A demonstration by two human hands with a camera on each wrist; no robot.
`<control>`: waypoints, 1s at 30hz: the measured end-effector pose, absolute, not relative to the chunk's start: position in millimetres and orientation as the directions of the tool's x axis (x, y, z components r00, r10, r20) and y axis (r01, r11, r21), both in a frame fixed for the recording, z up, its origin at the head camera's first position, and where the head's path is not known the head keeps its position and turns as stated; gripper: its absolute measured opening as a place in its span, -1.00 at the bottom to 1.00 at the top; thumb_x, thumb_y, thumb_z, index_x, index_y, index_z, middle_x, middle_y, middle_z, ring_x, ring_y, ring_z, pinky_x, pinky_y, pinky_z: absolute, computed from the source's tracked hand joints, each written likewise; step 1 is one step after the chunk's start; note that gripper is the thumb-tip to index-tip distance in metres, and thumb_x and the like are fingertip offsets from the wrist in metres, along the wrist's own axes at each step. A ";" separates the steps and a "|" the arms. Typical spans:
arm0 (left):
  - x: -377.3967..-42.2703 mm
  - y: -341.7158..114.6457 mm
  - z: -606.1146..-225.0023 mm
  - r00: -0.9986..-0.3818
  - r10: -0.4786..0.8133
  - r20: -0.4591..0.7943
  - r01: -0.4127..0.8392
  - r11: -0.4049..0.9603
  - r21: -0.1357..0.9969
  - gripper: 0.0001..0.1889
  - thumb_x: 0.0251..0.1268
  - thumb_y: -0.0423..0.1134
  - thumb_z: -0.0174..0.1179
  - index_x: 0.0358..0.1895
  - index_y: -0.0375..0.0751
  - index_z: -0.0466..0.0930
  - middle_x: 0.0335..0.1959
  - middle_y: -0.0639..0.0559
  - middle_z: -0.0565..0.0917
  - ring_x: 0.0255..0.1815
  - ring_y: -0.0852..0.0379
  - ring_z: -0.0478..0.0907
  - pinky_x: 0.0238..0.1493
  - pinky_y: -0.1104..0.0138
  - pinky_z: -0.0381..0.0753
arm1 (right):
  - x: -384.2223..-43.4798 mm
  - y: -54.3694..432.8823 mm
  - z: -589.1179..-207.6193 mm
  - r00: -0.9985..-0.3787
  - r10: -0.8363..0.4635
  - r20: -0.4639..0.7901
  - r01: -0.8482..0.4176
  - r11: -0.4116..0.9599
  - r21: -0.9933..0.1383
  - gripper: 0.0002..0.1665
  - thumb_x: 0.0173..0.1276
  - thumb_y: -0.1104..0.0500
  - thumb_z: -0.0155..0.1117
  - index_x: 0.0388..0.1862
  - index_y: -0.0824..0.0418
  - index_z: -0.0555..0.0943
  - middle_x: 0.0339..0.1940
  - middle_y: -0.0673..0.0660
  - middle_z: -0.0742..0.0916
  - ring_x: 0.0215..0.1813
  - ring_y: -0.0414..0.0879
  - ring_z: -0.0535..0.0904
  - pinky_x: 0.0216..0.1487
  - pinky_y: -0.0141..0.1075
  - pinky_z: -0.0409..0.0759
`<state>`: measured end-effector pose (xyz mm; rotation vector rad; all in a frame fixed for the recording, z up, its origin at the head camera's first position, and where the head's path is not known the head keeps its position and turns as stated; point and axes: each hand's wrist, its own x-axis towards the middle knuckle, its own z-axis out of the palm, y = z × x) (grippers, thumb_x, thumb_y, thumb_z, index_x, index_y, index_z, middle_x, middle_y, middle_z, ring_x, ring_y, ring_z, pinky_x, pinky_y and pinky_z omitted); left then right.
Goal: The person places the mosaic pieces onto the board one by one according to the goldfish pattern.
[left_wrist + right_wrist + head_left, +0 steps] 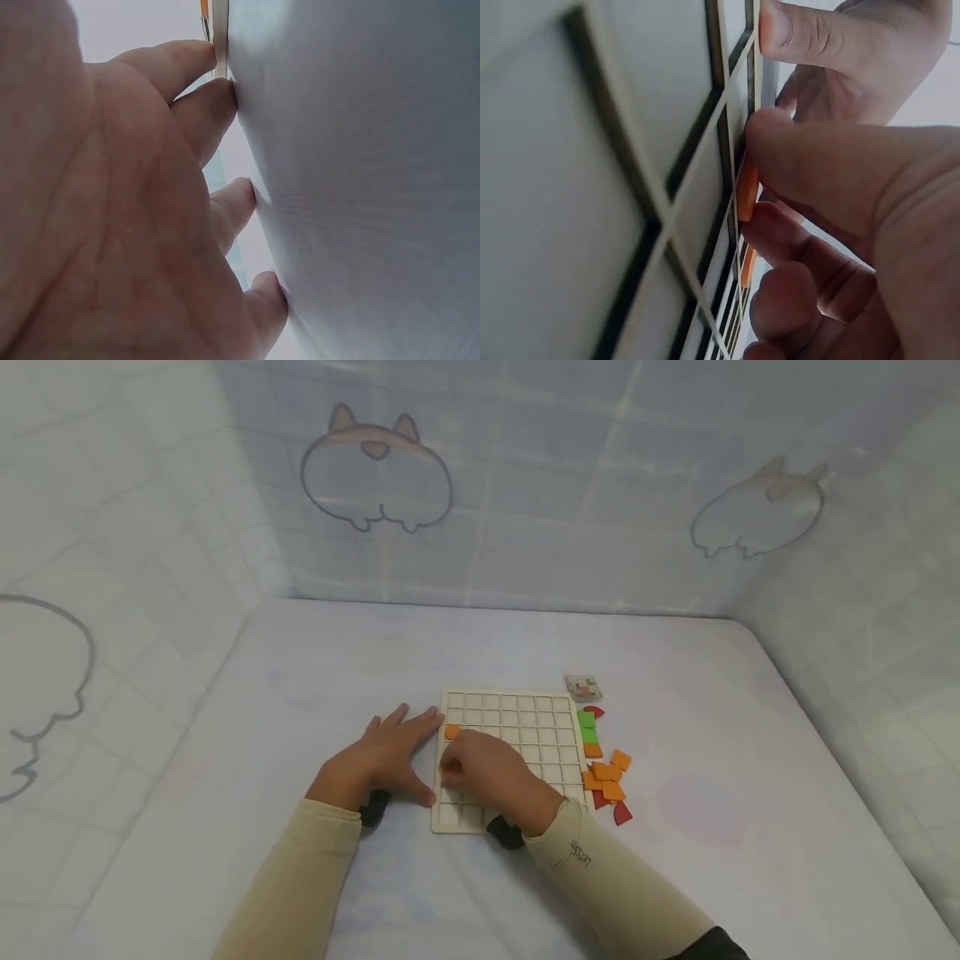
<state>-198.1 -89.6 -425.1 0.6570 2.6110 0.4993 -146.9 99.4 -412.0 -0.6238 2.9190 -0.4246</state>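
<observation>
A pale gridded board (531, 737) lies flat on the table. My left hand (386, 758) rests with spread fingers along its left edge, thumb and forefinger at the rim. In the left wrist view the fingertips (223, 94) press down beside the board's side. Over the left columns, my right hand (491, 772) pinches an orange tile (748, 187) between thumb and finger, low at a grid cell; the head view hides this tile behind the hand. Another orange tile (453, 732) sits in the left column, just beyond the right fingers.
Right of the board lie a loose pile of orange tiles (611, 789), green tiles (588, 727) and red quarter-round pieces (622, 813). A small patterned card packet (582, 687) is by the far right corner. Pale walls stand behind and at both sides.
</observation>
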 end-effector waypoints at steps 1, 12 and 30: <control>-198.2 -90.7 -424.8 -0.811 0.508 -0.290 0.366 0.828 0.426 0.33 -0.30 0.16 0.67 0.65 0.13 0.04 0.69 0.13 0.02 0.71 -0.23 -0.30 0.58 -0.33 -0.33 | -146.5 99.2 -411.6 -0.902 -0.426 -0.069 -0.391 0.874 -0.288 -0.87 0.39 0.07 0.39 -0.14 -0.03 0.81 -0.19 -0.13 0.70 -0.15 -0.25 0.58 -0.11 -0.38 0.60; -197.1 -91.3 -425.4 -0.818 0.488 -0.305 0.338 0.836 0.433 0.36 -0.35 0.15 0.69 0.66 0.13 0.02 0.70 0.13 -0.01 0.71 -0.23 -0.32 0.60 -0.29 -0.32 | -115.7 178.0 -400.2 -0.957 -0.283 -0.057 -0.239 0.887 -0.394 -0.70 0.41 0.16 0.27 0.06 0.00 0.76 0.01 -0.08 0.72 0.02 -0.17 0.59 0.12 -0.20 0.62; -204.0 -113.0 -431.6 -0.811 0.496 -0.310 0.335 0.829 0.448 0.37 -0.34 0.15 0.68 0.66 0.10 0.01 0.70 0.10 -0.02 0.71 -0.23 -0.35 0.60 -0.27 -0.38 | -99.4 276.4 -420.6 -0.956 0.108 -0.273 0.212 0.898 -0.386 -0.53 0.42 0.20 0.27 0.30 0.02 0.65 0.10 0.18 0.67 -0.03 0.04 0.51 -0.07 -0.13 0.63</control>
